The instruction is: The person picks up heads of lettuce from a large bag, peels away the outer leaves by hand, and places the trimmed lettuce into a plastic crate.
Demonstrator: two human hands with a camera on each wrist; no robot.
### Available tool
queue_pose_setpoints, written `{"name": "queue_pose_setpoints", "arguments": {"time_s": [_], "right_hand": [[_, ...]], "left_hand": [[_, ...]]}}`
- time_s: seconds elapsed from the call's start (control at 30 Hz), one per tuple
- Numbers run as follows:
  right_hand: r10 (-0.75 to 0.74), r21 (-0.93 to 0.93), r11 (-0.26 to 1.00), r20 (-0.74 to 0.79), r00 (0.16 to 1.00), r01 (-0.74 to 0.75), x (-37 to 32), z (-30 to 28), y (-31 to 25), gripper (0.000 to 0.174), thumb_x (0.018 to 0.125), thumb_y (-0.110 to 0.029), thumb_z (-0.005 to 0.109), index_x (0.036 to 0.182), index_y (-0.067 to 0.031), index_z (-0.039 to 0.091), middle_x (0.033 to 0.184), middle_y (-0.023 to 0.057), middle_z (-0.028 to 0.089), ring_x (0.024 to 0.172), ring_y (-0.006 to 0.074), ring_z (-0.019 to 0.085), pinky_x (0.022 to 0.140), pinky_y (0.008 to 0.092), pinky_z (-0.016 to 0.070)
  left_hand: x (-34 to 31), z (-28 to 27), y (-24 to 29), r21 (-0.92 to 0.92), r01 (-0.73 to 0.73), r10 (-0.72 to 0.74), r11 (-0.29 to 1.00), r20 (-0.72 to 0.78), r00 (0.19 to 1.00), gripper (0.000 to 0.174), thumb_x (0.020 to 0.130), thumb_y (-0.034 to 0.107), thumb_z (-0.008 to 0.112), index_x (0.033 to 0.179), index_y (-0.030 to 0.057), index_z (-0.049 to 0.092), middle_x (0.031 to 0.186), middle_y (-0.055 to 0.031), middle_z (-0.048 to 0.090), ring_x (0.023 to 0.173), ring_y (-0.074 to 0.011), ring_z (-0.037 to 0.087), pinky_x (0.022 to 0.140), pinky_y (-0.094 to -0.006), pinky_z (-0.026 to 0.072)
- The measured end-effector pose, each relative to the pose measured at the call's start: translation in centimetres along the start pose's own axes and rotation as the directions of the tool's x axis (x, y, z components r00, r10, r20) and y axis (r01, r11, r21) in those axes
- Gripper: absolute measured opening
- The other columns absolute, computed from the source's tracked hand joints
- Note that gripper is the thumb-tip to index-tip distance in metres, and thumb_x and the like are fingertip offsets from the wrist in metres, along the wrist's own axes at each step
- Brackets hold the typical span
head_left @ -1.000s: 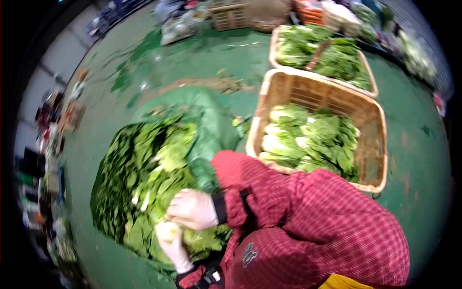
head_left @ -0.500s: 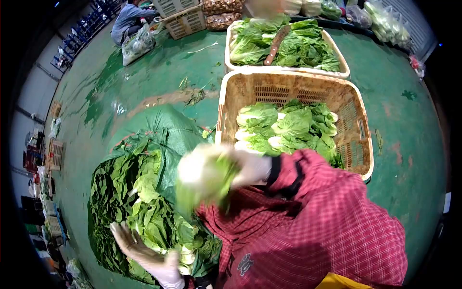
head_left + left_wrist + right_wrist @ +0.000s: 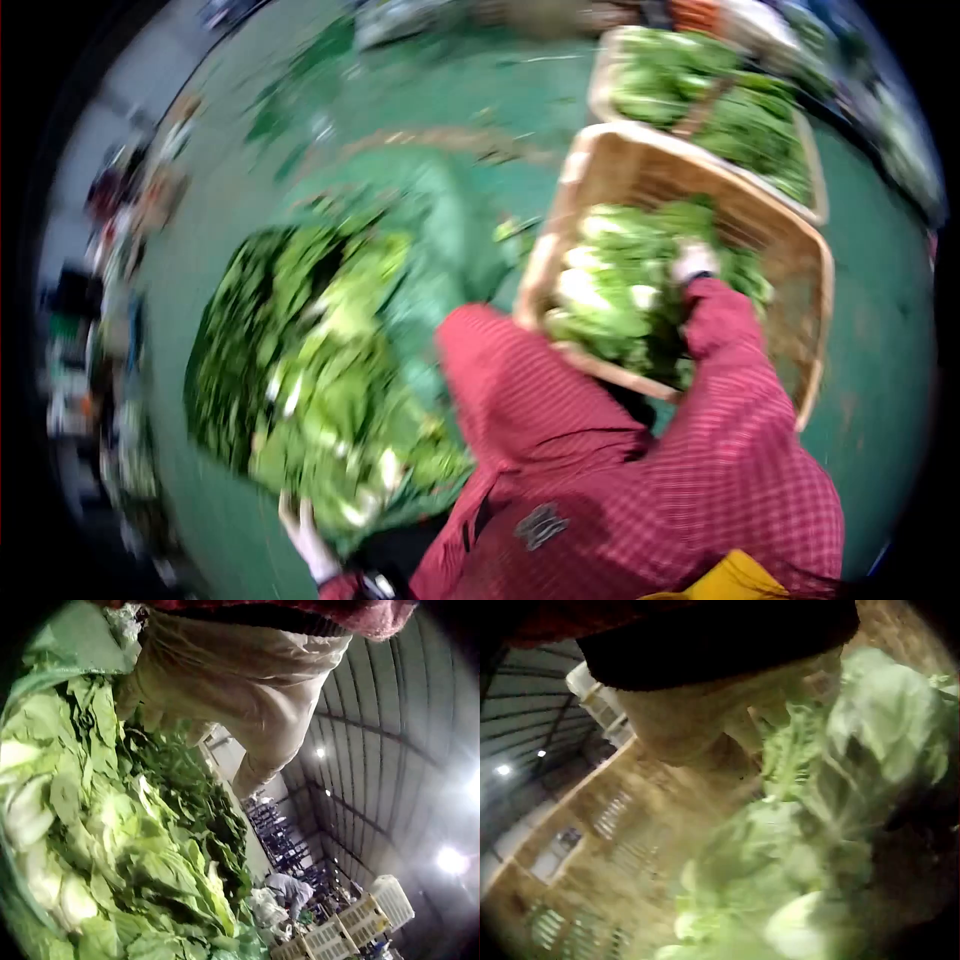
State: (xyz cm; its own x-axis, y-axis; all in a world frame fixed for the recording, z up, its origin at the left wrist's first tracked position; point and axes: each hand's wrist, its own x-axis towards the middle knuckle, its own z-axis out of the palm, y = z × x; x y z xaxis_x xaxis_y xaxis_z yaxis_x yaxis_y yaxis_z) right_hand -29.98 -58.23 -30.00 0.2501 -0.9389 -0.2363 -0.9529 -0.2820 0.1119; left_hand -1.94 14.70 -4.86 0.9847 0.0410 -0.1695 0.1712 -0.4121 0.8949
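Observation:
My gloved right hand (image 3: pixel 692 262) is down inside the near basket (image 3: pixel 578 200), holding a leafy cabbage head (image 3: pixel 780 832); leaves stick out beside its fingers, which are partly hidden. Other cabbage heads (image 3: pixel 600 280) with pale stem ends lie together in that basket. At the near edge of a green sack (image 3: pixel 450 230), my gloved left hand (image 3: pixel 305 535) is beside the greens with fingers loosely extended, holding nothing. Loose cabbage (image 3: pixel 142 832) with dark outer leaves and white stems fills the sack mouth.
Behind the near basket stands a second basket (image 3: pixel 603 85) of greens, with a knife (image 3: pixel 705 108) lying on top. Bagged vegetables line the back right. Scraps lie on the green floor (image 3: pixel 400 90). A person (image 3: pixel 289 889) is beside stacked crates (image 3: pixel 330 937) farther off.
My two hands worked together over the sack, then parted. The right carried a cabbage head across into the near basket. My left hand has drawn back to the sack's near edge.

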Motion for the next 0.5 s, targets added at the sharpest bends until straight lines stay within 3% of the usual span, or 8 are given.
{"name": "queue_pose_setpoints", "arguments": {"time_s": [0.03, 0.07, 0.1, 0.17, 0.2, 0.33, 0.4, 0.5], "right_hand": [[-0.101, 0.237, 0.959, -0.229, 0.968, 0.156, -1.7, -3.4, -0.6, 0.048, 0.077, -0.023, 0.068, 0.124, -0.0189, 0.063, 0.125, 0.0117, 0.063, 0.116, 0.0287, 0.059, 0.1, 0.0365, 0.0462], [-0.087, 0.372, 0.917, -0.177, 0.98, 0.148, -3.2, -7.8, -2.8, 0.044, 0.076, -0.012, 0.068, 0.119, -0.0157, 0.066, 0.115, 0.0129, 0.067, 0.109, 0.0303, 0.062, 0.095, 0.0371, 0.0492], [-0.307, 0.416, 0.744, -0.483, 0.82, 0.523, -2.4, -8.6, -3.5, 0.044, 0.077, -0.008, 0.064, 0.121, -0.0135, 0.065, 0.123, 0.0084, 0.064, 0.116, 0.0275, 0.059, 0.102, 0.0341, 0.0445], [-0.495, 0.548, 0.434, -0.518, 0.698, 0.715, 0.3, -10.5, -5.8, 0.052, 0.085, 0.001, 0.056, 0.136, -0.0001, 0.05, 0.141, 0.0134, 0.051, 0.13, 0.0236, 0.048, 0.109, 0.0353, 0.0371], [-0.534, 0.741, 0.233, -0.444, 0.72, 0.63, -0.9, -12.9, -8.3, 0.054, 0.088, 0.0, 0.054, 0.141, 0.0036, 0.042, 0.146, 0.014, 0.044, 0.133, 0.0251, 0.044, 0.111, 0.0359, 0.0336], [-0.681, 0.659, -0.032, -0.564, 0.466, 0.751, -12.1, -23.1, -19.5, 0.05, 0.089, 0.001, 0.051, 0.139, 0.0012, 0.046, 0.14, 0.0123, 0.05, 0.127, 0.0228, 0.05, 0.107, 0.0328, 0.0386], [-0.764, 0.738, -0.273, -0.556, 0.327, 0.617, -20.0, -25.2, -25.6, 0.048, 0.087, 0.001, 0.055, 0.134, -0.0023, 0.052, 0.135, 0.0112, 0.056, 0.122, 0.021, 0.053, 0.104, 0.0323, 0.0418], [-0.889, 0.526, -0.311, -0.455, -0.047, 0.791, -30.3, -25.7, -31.7, 0.048, 0.083, 0.0, 0.06, 0.131, -0.0044, 0.055, 0.127, 0.0149, 0.061, 0.116, 0.0254, 0.059, 0.099, 0.035, 0.0467]], "left_hand": [[-0.9, 0.1, 1.8, 0.043, 0.046, -0.044, 0.998, -0.051, 0.998, 0.058, 0.091, 0.019, 0.063, 0.141, 0.0008, 0.04, 0.144, -0.0181, 0.042, 0.13, -0.0273, 0.042, 0.11, -0.0397, 0.0328], [-0.5, -0.9, 1.1, 0.041, 0.038, -0.034, 0.998, -0.102, 0.994, 0.055, 0.09, 0.019, 0.063, 0.138, 0.0006, 0.045, 0.14, -0.0161, 0.046, 0.127, -0.0257, 0.045, 0.109, -0.038, 0.0334], [-0.1, -1.9, 0.7, 0.058, 0.017, -0.007, 0.998, -0.167, 0.986, 0.048, 0.09, 0.02, 0.064, 0.132, 0.0006, 0.052, 0.135, -0.0137, 0.052, 0.124, -0.0242, 0.047, 0.108, -0.0361, 0.0339], [1.8, -4.1, -1.9, -0.149, 0.005, -0.038, 0.989, -0.218, 0.975, 0.041, 0.091, 0.022, 0.063, 0.127, 0.0032, 0.057, 0.121, -0.0074, 0.062, 0.101, -0.0163, 0.06, 0.086, -0.0266, 0.0447], [2.4, -4.4, -1.9, -0.165, 0.111, -0.157, 0.98, -0.297, 0.942, 0.035, 0.093, 0.017, 0.059, 0.125, 0.0038, 0.058, 0.112, -0.0067, 0.065, 0.086, -0.0139, 0.063, 0.075, -0.0234, 0.0469], [5.8, -5.1, -4.2, -0.331, 0.175, -0.234, 0.927, -0.148, 0.961, 0.03, 0.096, 0.012, 0.047, 0.123, 0.0077, 0.057, 0.103, -0.0085, 0.067, 0.072, -0.0114, 0.062, 0.058, -0.0236, 0.0473], [8.6, -6.1, -8.4, -0.235, 0.285, -0.32, 0.93, -0.132, 0.938, 0.038, 0.093, 0.012, 0.049, 0.13, 0.0113, 0.054, 0.103, -0.0088, 0.068, 0.073, -0.014, 0.063, 0.058, -0.0255, 0.0474], [9.4, -9.3, -12.4, 0.02, 0.462, -0.447, 0.887, -0.215, 0.868, 0.058, 0.09, 0.019, 0.054, 0.146, 0.0172, 0.036, 0.122, -0.0093, 0.059, 0.1, -0.0243, 0.058, 0.076, -0.0376, 0.0478]]}}
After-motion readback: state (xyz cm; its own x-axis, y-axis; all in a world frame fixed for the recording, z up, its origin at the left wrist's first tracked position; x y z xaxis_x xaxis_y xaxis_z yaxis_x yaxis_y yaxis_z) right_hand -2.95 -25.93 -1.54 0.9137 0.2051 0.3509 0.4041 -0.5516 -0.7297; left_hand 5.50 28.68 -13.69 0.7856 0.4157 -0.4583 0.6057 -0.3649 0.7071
